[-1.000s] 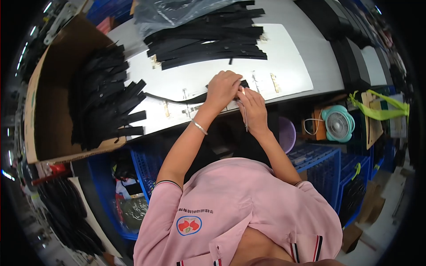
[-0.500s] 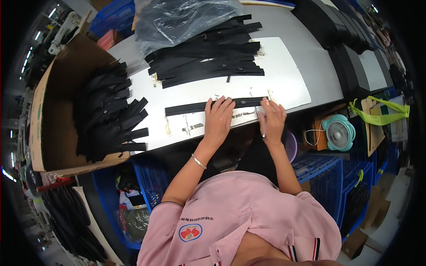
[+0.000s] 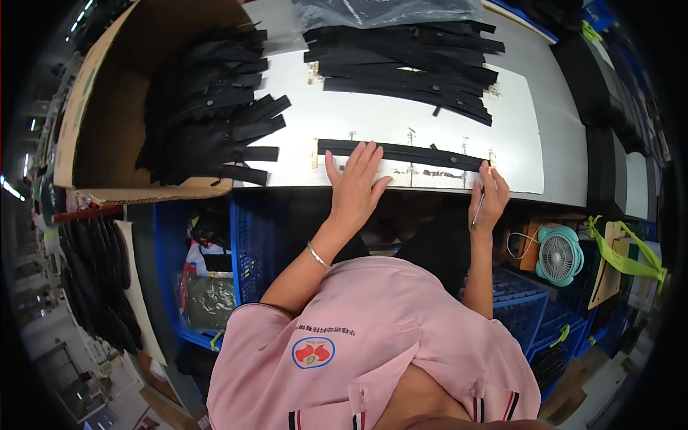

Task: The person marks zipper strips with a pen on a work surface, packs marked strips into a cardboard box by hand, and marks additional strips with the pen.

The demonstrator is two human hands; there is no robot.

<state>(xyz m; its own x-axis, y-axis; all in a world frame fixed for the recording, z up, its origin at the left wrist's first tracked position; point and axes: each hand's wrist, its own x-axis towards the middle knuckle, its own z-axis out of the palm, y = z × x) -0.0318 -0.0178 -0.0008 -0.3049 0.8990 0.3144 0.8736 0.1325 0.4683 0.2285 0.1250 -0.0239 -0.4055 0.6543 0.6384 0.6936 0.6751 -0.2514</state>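
One black zipper [image 3: 412, 153] lies straight across a white board [image 3: 519, 136], between taped marks near the board's front edge. Flat on its left half rests my left hand [image 3: 352, 183], fingers spread and thumb out to the side. My right hand [image 3: 491, 201] is at the zipper's right end, its fingertips touching there. A thin silvery pen [image 3: 478, 211] is held in that hand, pointing back toward me. Behind, a pile of black zippers [image 3: 401, 61] covers the rear of the board. Dark lines and small writing show on the board around the single zipper.
A cardboard box [image 3: 86, 107] full of black zippers [image 3: 208, 107] stands at the left. Clear plastic [image 3: 387, 11] lies at the back. Blue crates [image 3: 247, 244] sit under the table, and a teal fan [image 3: 559, 254] stands at the right.
The view has shifted, so the table appears further right and higher. The zipper's left end now lies nearer the front, by the left tape mark. My left thumb has spread outward.
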